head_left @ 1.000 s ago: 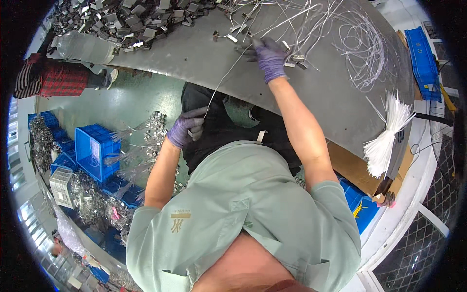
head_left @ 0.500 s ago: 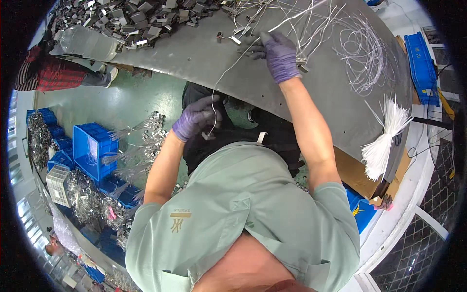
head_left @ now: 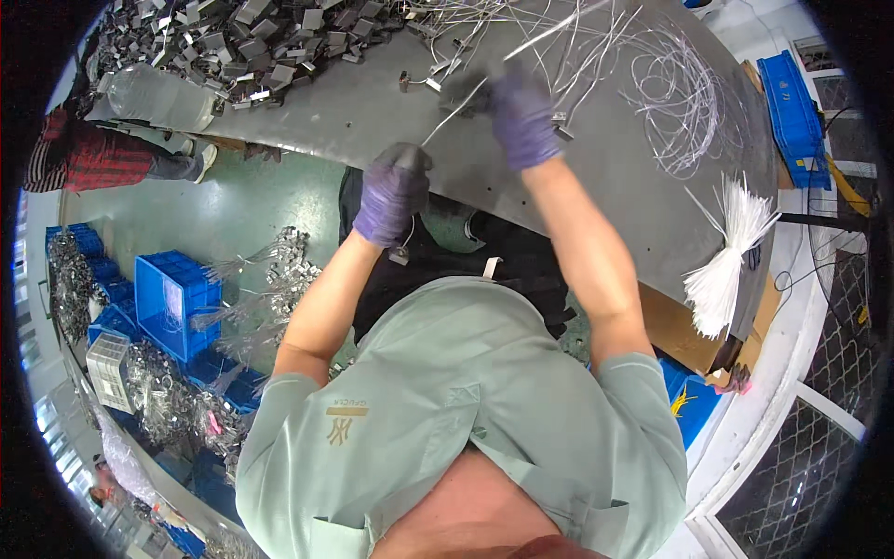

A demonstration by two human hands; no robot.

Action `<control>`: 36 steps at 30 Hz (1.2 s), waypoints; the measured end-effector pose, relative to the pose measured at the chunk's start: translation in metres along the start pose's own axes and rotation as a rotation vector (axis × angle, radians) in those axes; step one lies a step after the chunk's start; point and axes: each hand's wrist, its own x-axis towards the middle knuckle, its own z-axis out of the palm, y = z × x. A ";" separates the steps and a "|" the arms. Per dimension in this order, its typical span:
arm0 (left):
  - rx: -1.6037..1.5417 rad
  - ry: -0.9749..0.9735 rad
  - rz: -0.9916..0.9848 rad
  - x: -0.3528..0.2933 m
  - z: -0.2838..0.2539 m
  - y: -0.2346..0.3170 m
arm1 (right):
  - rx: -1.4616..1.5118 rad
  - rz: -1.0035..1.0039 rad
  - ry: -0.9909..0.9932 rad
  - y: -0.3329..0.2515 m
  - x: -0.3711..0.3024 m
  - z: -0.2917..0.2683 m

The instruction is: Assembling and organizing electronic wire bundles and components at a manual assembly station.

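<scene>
- Thin pale cord: stretched nearly straight between my two hands, just above the near edge of the grey table.
- Long axis: slanted, from my left hand up and rightward to my right hand.
- Left fingers: curled together into a fist, apparently gripping the cord where its visible stretch ended; this hand sat at the lower end, nearer my body.
- Right fingers: blurred, at the cord's upper end; I could not tell whether they were pinching it or were spread.
- Below the left fist a short length of cord reappeared, with a small metal piece at its end, over my dark trousers.
- Beside the right wrist: a small metal block on the table, touch unclear.
- Beyond both hands, leftward: a heap of grey metal pieces. Rightward: loose coils of clear line and, nearer me, a bundle of white strips.
</scene>
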 end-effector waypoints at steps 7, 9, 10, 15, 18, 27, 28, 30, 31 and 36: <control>0.403 -0.256 0.108 0.010 -0.013 0.002 | -0.129 0.184 -0.162 0.012 -0.005 -0.004; 0.277 -0.288 0.011 0.007 -0.014 0.011 | -0.257 0.161 -0.172 0.000 0.003 -0.015; 0.150 -0.316 -0.085 0.004 -0.014 0.013 | -0.180 0.172 -0.140 -0.011 0.007 -0.018; 0.136 -0.172 -0.060 -0.004 -0.011 -0.008 | 0.016 0.172 -0.110 -0.001 0.004 -0.017; 0.320 -0.067 0.013 -0.002 -0.008 -0.011 | 0.171 0.260 -0.086 0.014 -0.014 -0.004; 0.088 -0.315 -0.112 0.001 -0.019 -0.007 | 0.023 0.102 0.043 0.004 -0.012 -0.006; -0.031 -0.302 -0.201 -0.004 -0.014 -0.010 | 0.024 0.102 0.042 0.004 -0.010 -0.006; -0.181 -0.251 -0.199 -0.009 -0.006 -0.016 | 0.098 0.075 0.065 0.004 -0.010 -0.006; -0.374 -0.173 -0.207 -0.010 -0.006 -0.024 | 0.099 0.078 0.064 0.003 -0.014 -0.004; -0.277 0.025 -0.170 -0.008 -0.002 -0.021 | -0.307 -0.204 -0.195 0.037 -0.045 0.010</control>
